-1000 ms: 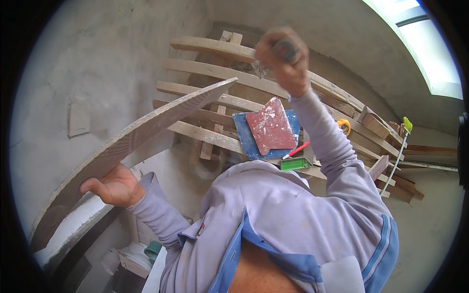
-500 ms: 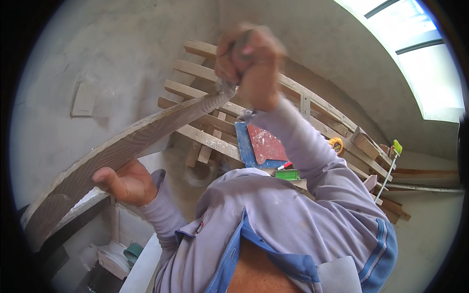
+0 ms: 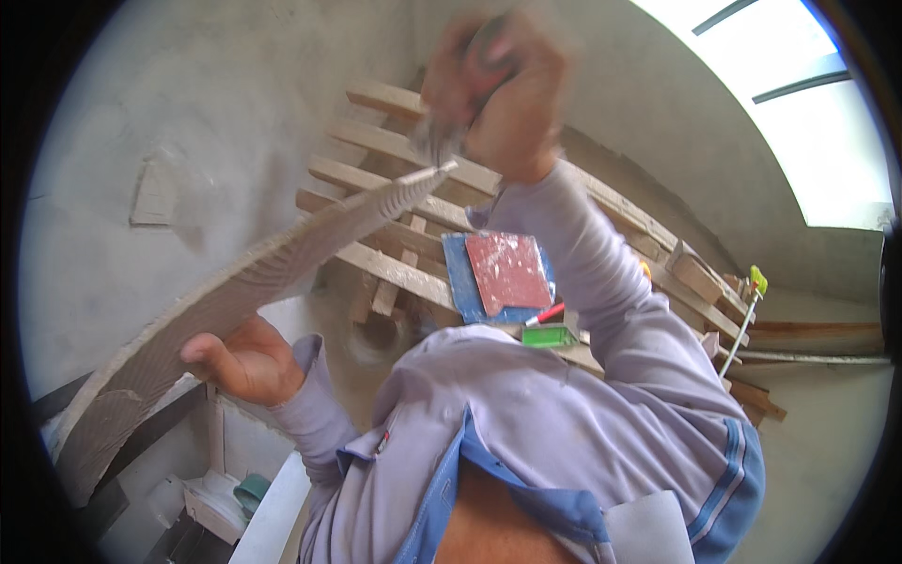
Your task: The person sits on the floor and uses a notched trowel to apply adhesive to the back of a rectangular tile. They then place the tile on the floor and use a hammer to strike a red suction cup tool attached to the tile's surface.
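A long tile [image 3: 235, 301], coated with grey ridged adhesive, is held up in front of the person. Its long axis runs diagonally, from a low end at the lower left to a raised end that points up and to the right, where it meets the right hand [image 3: 503, 89]. The combed ridges run along the length of the tile.

The tile is supported from beneath, about a third of the way up from its low end, by the left hand [image 3: 240, 357]; the grip is closed around the tile's lower edge, with the thumb seen curled over the near side.

At the tile's raised end a tool is clasped in the right hand, whose grip is closed on it; the hand and tool are blurred, so the kind of tool cannot be told with certainty, though a grey notched blade [image 3: 434, 146] appears to touch the tile's tip.

Behind the tile's upper half a stack of wooden planks [image 3: 395, 211] is seen lying on the floor. Below the raised end, on the planks, a red board [image 3: 507, 271] is laid over a blue one [image 3: 462, 282], with a small green box [image 3: 548, 336] just beside them. Beyond the tile a grey plastered wall [image 3: 188, 113] is seen. The person's pale lilac shirt [image 3: 526, 423] fills the space below the tile's right part.
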A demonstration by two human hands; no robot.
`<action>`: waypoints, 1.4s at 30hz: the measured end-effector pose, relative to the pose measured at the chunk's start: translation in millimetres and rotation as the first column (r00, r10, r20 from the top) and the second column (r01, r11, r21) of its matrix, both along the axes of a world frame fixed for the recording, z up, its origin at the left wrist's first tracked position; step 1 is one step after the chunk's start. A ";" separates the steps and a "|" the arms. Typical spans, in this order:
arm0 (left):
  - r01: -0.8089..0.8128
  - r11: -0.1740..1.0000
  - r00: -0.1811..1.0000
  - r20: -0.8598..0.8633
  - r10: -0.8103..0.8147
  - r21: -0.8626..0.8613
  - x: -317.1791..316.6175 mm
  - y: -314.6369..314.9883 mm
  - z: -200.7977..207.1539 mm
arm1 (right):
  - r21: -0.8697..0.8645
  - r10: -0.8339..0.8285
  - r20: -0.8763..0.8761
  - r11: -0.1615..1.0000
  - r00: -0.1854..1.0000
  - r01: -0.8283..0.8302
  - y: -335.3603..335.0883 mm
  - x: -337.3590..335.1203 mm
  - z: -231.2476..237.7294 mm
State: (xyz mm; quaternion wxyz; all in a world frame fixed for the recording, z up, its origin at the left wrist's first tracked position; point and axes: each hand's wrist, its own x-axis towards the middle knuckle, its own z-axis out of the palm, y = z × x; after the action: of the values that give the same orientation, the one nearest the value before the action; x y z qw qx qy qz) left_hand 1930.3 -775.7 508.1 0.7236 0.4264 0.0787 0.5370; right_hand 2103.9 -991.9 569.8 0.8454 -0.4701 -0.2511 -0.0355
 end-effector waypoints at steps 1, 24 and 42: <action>0.003 0.999 1.000 -0.017 -0.002 0.034 0.5 1.1 2.7 | 0.094 0.058 0.063 0.994 0.996 -0.064 -3.7 5.8 17.0; -0.078 0.898 0.978 -0.144 0.154 0.433 -5.8 -1.9 8.7 | -0.153 -0.194 0.239 0.960 0.951 0.234 -9.6 14.6 -21.9; -0.037 0.972 0.994 -0.087 0.058 0.232 6.3 -19.6 29.6 | -0.104 -0.024 0.003 0.994 1.000 0.025 -12.7 42.5 -37.2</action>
State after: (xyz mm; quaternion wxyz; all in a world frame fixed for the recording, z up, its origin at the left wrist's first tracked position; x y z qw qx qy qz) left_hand 1936.6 -795.2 537.8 0.6517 0.5302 0.0599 0.5391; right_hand 2146.3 -1004.6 532.6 0.8190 -0.5166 -0.2476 -0.0332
